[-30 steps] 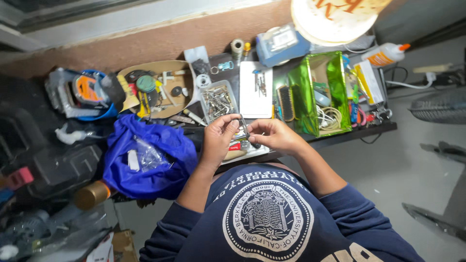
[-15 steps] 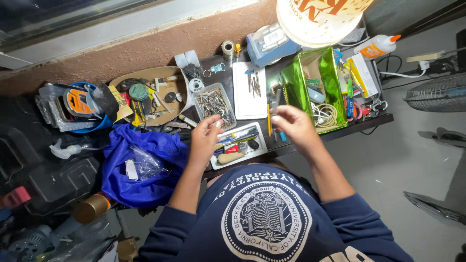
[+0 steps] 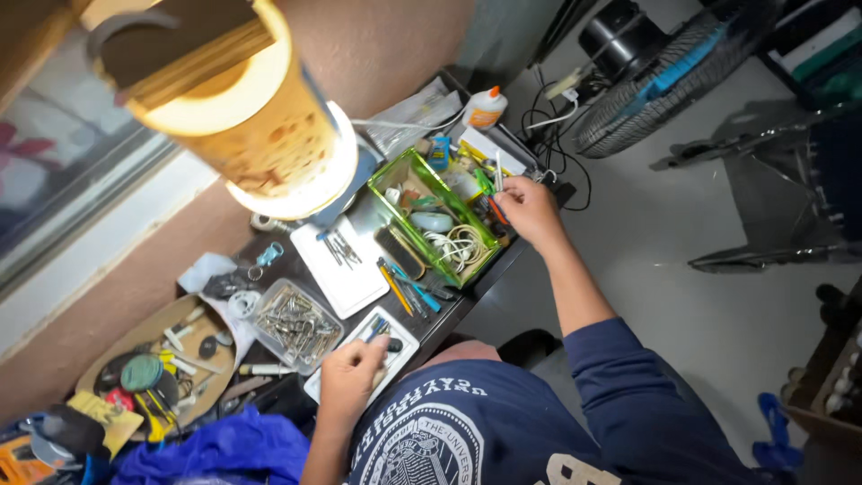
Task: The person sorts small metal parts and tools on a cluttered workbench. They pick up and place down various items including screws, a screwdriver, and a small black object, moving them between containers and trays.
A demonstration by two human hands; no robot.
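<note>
With the left hand (image 3: 353,375) resting curled on the white tray (image 3: 400,342), the right hand (image 3: 528,205) should pinch, seemingly, one small tool beside the green bin (image 3: 406,167) cleanly.

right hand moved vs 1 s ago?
Yes. The right hand left the small white tray, where the left hand rests, and reached past the green tray.

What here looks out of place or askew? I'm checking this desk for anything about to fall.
The green tray sits at the desk's front edge, and pens lie loose beside it near that edge. The right hand reaches past the tray; the left hand rests on a small white tray. Nothing looks spilled.
</note>
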